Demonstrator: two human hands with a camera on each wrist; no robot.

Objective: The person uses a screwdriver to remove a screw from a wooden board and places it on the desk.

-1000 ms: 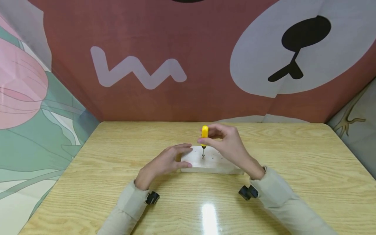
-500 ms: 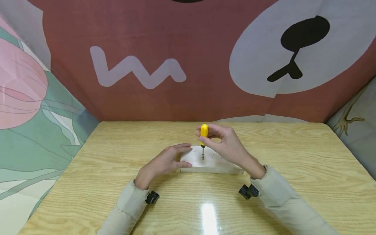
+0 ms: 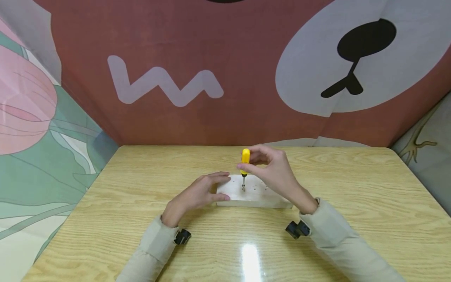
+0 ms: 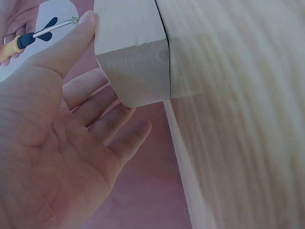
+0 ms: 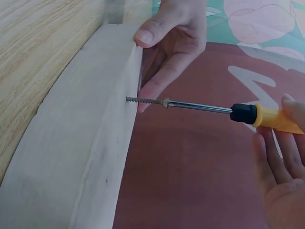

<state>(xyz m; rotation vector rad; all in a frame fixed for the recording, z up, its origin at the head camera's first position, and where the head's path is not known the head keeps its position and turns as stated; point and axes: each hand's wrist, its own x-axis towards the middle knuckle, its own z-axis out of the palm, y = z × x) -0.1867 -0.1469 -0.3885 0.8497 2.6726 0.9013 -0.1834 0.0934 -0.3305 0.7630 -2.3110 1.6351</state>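
A pale wooden block (image 3: 255, 204) lies lengthwise on the table, with several small holes in its top. My left hand (image 3: 197, 194) holds its left end, thumb on the near edge and fingers at the far side. Above the block, my right hand (image 3: 276, 172) pinches the yellow handle of a screwdriver (image 3: 245, 156) between thumb and fingers. In the right wrist view, the screwdriver's tip meets the head of a long screw (image 5: 145, 100). The screw's point is in the block's top and most of its thread shows. The screwdriver stands nearly upright, in line with the screw.
The wood-grain table (image 3: 123, 219) reaches back to a reddish-brown printed backdrop (image 3: 176, 125). A floral panel (image 3: 35, 176) runs along the left side. Small black cameras sit at both cuffs, and a light reflection shines near the front.
My right fingers have shifted around the screwdriver handle, with the thumb moving slightly right and then back left. The left hand, block and screw look the same.
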